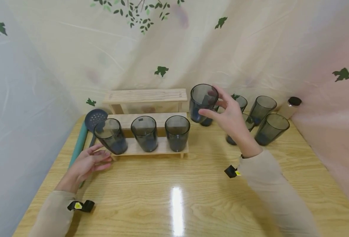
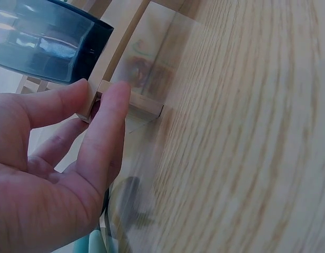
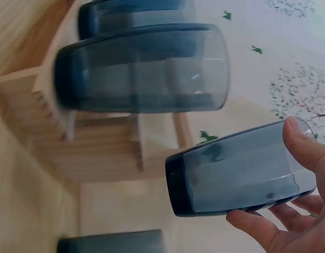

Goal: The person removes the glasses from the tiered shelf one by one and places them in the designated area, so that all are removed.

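right hand (image 1: 233, 117) holds glass (image 1: 198, 102), left (image 1: 87, 163) apparently rack (image 1: 161, 145)

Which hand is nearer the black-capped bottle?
Right. The right hand holds a glass to the left of the bottle, with other glasses between. The left hand is farther off, at the left end of the rack.

Looks like a little curtained-off nook, kinda home-kitchen vibe but can't tell the actual room. Closed in by a leaf-print curtain (image 1: 162, 49), kitted out with a wood-grain bench (image 1: 133, 197), drinking glasses (image 1: 144, 135), a wooden shelf (image 1: 147, 95) and a slotted spoon (image 1: 95, 120).
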The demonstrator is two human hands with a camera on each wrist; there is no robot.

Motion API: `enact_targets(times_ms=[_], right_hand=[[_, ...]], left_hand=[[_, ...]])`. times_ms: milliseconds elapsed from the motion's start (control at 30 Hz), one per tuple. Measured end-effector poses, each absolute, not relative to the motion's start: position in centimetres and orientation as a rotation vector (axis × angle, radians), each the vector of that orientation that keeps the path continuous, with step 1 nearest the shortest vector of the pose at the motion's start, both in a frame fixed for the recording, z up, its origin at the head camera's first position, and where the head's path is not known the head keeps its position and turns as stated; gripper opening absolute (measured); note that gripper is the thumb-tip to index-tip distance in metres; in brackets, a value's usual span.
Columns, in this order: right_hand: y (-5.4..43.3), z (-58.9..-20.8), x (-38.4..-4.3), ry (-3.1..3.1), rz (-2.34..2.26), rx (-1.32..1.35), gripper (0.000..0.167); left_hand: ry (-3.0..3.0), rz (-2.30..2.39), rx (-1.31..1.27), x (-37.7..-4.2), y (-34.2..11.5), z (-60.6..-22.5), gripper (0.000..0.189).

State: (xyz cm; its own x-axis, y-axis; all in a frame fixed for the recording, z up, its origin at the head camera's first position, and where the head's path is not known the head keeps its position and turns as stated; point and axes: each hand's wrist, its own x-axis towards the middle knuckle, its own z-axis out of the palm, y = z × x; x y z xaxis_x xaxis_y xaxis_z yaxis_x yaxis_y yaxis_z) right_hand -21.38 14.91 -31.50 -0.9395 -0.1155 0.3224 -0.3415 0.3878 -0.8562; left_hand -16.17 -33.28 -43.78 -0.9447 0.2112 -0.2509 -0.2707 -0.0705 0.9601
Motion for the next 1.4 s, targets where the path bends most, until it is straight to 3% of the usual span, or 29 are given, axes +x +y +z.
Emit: enact_targets(times_ms=[233,533,1400], right_hand=[[16.2,-34.4,-21.8,-2.484,1.512,0.418,0.085],[17.2,-37.4,-22.0,-2.582,1.525,0.313,0.097],[18.2,-41.3,-23.4,-2.624,1.518,0.245,0.096]], left_hand=[[1.878,2.086,-0.07,-16.0,-33.3,-43.9,0.039],[1.878,2.096,-0.057,-16.0,-33.1,-44.1,0.033],[1.891,2.081,-0.061,-16.2,-33.4,-44.1,0.038]])
